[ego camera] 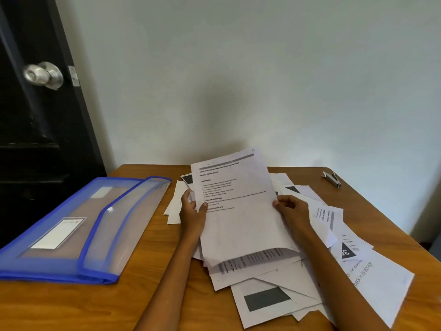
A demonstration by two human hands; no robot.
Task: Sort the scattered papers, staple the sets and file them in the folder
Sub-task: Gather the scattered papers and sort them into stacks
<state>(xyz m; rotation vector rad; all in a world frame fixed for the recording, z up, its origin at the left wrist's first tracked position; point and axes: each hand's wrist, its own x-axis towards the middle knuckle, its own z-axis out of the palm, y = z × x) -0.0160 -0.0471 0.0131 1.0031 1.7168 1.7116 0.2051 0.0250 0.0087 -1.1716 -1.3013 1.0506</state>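
Observation:
A printed sheet with black headings is held up, tilted, above a heap of scattered papers on the wooden table. My left hand grips its left edge, thumb on the front. My right hand pinches its right edge. A blue translucent folder with a snap flap lies closed on the table's left side. A small silver stapler rests near the far right corner, apart from the papers.
A pale wall stands right behind the table. A black door with a round metal knob is at the left. The table's right edge drops away near the papers; some sheets overhang the near edge.

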